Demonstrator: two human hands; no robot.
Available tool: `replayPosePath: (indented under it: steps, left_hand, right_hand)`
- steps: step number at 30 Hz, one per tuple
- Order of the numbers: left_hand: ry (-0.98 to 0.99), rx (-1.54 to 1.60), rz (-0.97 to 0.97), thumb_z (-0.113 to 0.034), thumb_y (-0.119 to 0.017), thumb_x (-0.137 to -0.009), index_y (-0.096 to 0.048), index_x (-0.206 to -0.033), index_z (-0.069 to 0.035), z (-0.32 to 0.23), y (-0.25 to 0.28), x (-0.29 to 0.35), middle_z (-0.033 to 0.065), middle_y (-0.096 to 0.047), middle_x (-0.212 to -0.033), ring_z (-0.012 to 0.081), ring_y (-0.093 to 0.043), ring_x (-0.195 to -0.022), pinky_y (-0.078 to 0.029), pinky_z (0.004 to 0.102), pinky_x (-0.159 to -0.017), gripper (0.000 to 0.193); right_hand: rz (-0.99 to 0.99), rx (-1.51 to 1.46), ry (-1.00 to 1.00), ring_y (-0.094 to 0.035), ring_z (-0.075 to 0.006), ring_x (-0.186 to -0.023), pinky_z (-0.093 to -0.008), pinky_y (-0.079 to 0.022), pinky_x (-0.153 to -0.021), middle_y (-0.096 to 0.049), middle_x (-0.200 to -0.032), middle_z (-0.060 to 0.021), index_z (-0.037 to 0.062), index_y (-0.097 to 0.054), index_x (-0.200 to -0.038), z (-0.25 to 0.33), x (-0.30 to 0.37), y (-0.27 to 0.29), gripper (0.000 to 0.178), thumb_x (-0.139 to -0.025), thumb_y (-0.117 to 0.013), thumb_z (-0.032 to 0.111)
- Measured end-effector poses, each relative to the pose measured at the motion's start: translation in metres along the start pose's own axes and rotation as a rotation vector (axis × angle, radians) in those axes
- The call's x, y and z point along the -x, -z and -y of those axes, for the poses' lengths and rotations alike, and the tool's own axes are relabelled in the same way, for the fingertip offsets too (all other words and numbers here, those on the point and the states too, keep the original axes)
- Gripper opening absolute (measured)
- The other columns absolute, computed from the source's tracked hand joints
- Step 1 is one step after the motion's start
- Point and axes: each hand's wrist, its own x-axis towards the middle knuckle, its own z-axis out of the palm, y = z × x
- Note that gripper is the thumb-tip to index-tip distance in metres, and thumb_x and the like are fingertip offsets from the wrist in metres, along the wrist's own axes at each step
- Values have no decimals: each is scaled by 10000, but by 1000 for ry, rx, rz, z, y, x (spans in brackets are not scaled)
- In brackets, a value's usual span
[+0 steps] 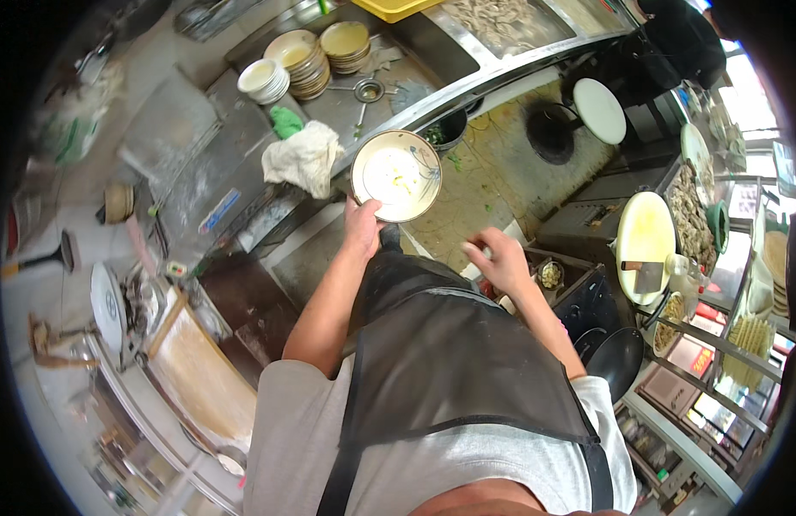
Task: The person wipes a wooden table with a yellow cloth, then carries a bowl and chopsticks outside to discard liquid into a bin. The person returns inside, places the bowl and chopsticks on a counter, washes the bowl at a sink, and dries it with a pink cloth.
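My left hand [362, 226] grips the near rim of a round cream bowl [422, 196] with a dark edge and a blue floral pattern. Small pale yellow-white bits [401, 182] lie in the bottom of the bowl. Off to the right, level with my waist, my right hand [501, 262] has its fingers curled together in a pinch; whatever may be between them is too small to make out. Just beyond that hand sits a small container of pale chopped pieces [550, 274] on a counter.
A steel sink counter [235, 138] ahead carries stacked bowls [302, 64], a white cloth [302, 160] and a small strainer [369, 90]. Rightward stand a yellow round board [645, 236] with a cleaver [648, 279] and a black wok [617, 361]. A floured board [200, 361] lies left.
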Motion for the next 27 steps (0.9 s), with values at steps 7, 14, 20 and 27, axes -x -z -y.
replayPosePath:
  steps: [7, 14, 20, 27]
  left_hand:
    - [86, -379, 96, -38, -541, -831, -426, -1387, -54, -36, -19, -73, 111, -589, -1181, 218, -640, -1007, -594, 372, -767, 568]
    - [310, -301, 31, -94, -515, -877, -420, -1394, -58, -57, -26, -106, 141, -600, -1202, 256, -660, -1024, -616, 411, -741, 527]
    - [305, -268, -131, -108, -551, -865, -426, -1384, -29, -62, -46, -139, 151, -603, -1217, 248, -669, -1001, -605, 406, -748, 539]
    - [290, -100, -298, -152, -597, -861, -421, -1376, -36, -77, -57, -161, 142, -577, -1228, 253, -615, -1088, -580, 429, -796, 556]
  right_hand:
    - [339, 433, 355, -693, -349, -860, -435, -554, -735, -621, -1245, -144, 81, -514, -1297, 62, -219, -9, 643, -783, -750, 386]
    - [759, 395, 284, -649, -343, -1078, -441, -516, -905, -557, -1343, -176, 81, -467, -1384, 37, -284, -12, 884, -674, -806, 485]
    - [1108, 440, 379, -674, -343, -983, -440, -520, -861, -700, -979, -142, 56, -580, -1172, 16, -355, 1, 693, -657, -818, 454]
    - [1178, 584, 666, -685, -344, -892, -434, -530, -809, -701, -889, -146, 54, -613, -1099, 19, -415, -2, 620, -693, -807, 481]
